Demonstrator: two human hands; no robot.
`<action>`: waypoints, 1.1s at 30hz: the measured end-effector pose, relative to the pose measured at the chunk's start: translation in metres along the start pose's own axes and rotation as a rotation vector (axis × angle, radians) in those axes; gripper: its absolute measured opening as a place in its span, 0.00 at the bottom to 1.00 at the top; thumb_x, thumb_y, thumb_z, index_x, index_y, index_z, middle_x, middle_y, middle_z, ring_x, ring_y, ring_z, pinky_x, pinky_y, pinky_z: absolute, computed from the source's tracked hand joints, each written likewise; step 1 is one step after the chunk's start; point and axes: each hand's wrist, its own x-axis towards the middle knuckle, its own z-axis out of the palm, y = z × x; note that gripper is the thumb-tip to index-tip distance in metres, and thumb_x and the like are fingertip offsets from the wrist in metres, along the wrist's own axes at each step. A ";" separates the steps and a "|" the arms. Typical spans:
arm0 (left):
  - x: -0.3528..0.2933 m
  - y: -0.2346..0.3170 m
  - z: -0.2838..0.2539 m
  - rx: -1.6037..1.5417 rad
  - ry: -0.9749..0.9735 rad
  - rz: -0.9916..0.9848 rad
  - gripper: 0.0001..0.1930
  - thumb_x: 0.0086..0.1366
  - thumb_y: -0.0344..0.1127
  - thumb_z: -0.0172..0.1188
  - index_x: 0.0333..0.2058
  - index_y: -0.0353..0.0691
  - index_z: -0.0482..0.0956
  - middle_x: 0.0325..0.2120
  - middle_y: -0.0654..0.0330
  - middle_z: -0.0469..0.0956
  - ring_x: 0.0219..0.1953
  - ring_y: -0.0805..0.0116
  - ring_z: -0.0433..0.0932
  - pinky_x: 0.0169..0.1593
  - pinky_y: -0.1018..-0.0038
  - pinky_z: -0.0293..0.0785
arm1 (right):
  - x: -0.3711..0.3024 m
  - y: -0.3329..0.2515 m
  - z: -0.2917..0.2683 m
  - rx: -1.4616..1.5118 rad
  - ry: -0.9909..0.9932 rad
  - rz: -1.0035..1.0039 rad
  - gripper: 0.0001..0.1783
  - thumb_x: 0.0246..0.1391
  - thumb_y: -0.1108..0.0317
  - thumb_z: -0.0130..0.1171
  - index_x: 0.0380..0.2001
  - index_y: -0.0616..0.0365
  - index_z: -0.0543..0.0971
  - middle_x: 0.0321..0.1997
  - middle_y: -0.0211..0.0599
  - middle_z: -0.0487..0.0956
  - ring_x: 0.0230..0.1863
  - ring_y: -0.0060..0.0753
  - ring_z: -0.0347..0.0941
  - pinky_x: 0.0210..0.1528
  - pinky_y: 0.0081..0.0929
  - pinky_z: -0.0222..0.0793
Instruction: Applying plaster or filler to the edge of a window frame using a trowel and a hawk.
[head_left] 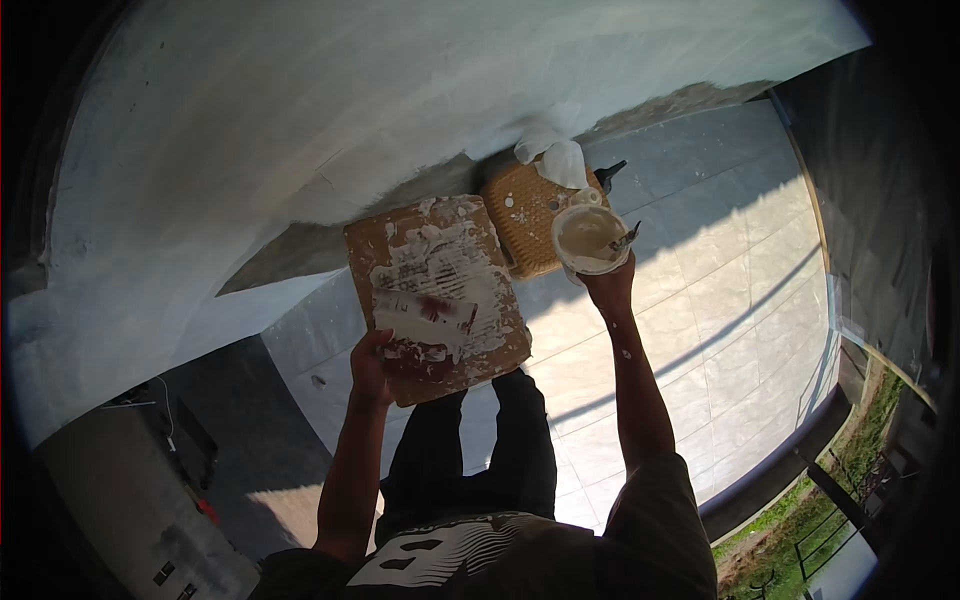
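Note:
My left hand [371, 368] is closed on the lower left edge of a brown board [361, 245], which is smeared with white putty. Lying across the putty, near my left thumb, is a wide flat scraper blade [425, 310]. Out to the right, my right hand [610, 284] grips a round white tub [558, 222] from its near side. Pale, wet putty [588, 234] shows inside the tub, and a small tool [626, 238] with a dark end leans at its right rim. My right fingers are partly hidden under the tub.
Behind the tub stands a tan woven stool [528, 215] spotted with white, with a white plastic bag [563, 164] on it. A dark object [610, 175] sits beside it. A pale coated wall [330, 110] with bare grey patches rises ahead. The tiled floor [690, 310] is partly sunlit.

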 end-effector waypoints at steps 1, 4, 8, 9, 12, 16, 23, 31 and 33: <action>0.001 0.000 0.006 -0.008 -0.067 -0.059 0.25 0.56 0.37 0.49 0.51 0.29 0.65 0.43 0.47 0.74 0.42 0.54 0.77 0.47 0.61 0.75 | -0.005 -0.025 -0.009 -0.037 -0.063 -0.047 0.32 0.31 0.74 0.72 0.45 0.63 0.72 0.42 0.37 0.77 0.42 0.28 0.74 0.46 0.26 0.70; -0.002 0.008 0.015 -0.034 -0.136 -0.098 0.26 0.56 0.38 0.49 0.52 0.30 0.64 0.42 0.47 0.74 0.42 0.53 0.77 0.46 0.60 0.75 | -0.012 -0.096 -0.005 -0.175 -0.158 -0.180 0.30 0.30 0.73 0.73 0.42 0.62 0.74 0.39 0.36 0.79 0.40 0.24 0.74 0.43 0.24 0.71; -0.004 0.019 0.030 -0.085 -0.322 -0.225 0.26 0.55 0.40 0.49 0.51 0.30 0.64 0.42 0.47 0.74 0.42 0.52 0.76 0.47 0.58 0.74 | -0.021 -0.157 0.005 -0.390 -0.254 -0.286 0.28 0.28 0.72 0.74 0.39 0.63 0.75 0.35 0.37 0.79 0.36 0.22 0.74 0.39 0.24 0.71; -0.005 0.021 0.032 -0.083 -0.363 -0.256 0.26 0.55 0.40 0.50 0.51 0.31 0.64 0.42 0.47 0.73 0.42 0.52 0.76 0.47 0.58 0.74 | -0.024 -0.163 0.008 -0.389 -0.280 -0.258 0.29 0.28 0.72 0.74 0.39 0.63 0.75 0.35 0.37 0.79 0.35 0.22 0.74 0.39 0.24 0.71; -0.005 0.021 0.032 -0.109 -0.448 -0.283 0.26 0.55 0.41 0.50 0.50 0.31 0.65 0.42 0.46 0.74 0.42 0.52 0.76 0.47 0.58 0.73 | -0.028 -0.180 0.013 -0.445 -0.318 -0.288 0.29 0.27 0.72 0.74 0.39 0.62 0.75 0.35 0.37 0.79 0.35 0.23 0.74 0.39 0.24 0.71; -0.015 0.025 0.044 -0.096 -0.524 -0.298 0.26 0.55 0.41 0.50 0.50 0.31 0.66 0.42 0.46 0.74 0.43 0.52 0.76 0.49 0.57 0.73 | -0.039 -0.204 0.011 -0.543 -0.332 -0.292 0.28 0.26 0.72 0.74 0.38 0.62 0.76 0.35 0.38 0.79 0.35 0.25 0.75 0.40 0.25 0.71; -0.029 0.032 0.054 -0.154 -0.643 -0.390 0.26 0.55 0.41 0.50 0.51 0.32 0.65 0.42 0.46 0.74 0.41 0.51 0.76 0.48 0.57 0.73 | -0.044 -0.222 0.012 -0.612 -0.322 -0.380 0.27 0.27 0.73 0.73 0.37 0.62 0.75 0.33 0.40 0.79 0.34 0.26 0.76 0.38 0.25 0.71; -0.038 0.043 0.056 -0.033 -0.622 -0.349 0.25 0.55 0.41 0.50 0.49 0.31 0.67 0.41 0.46 0.74 0.41 0.52 0.76 0.46 0.58 0.74 | -0.059 -0.239 0.022 -0.657 -0.374 -0.376 0.24 0.28 0.74 0.72 0.34 0.64 0.76 0.32 0.41 0.79 0.33 0.25 0.75 0.37 0.24 0.71; -0.039 0.043 0.056 -0.002 -0.614 -0.341 0.25 0.54 0.42 0.51 0.48 0.31 0.69 0.39 0.46 0.75 0.39 0.51 0.77 0.45 0.57 0.74 | -0.063 -0.241 0.025 -0.686 -0.363 -0.367 0.24 0.28 0.75 0.72 0.34 0.64 0.75 0.32 0.41 0.79 0.33 0.25 0.75 0.36 0.24 0.71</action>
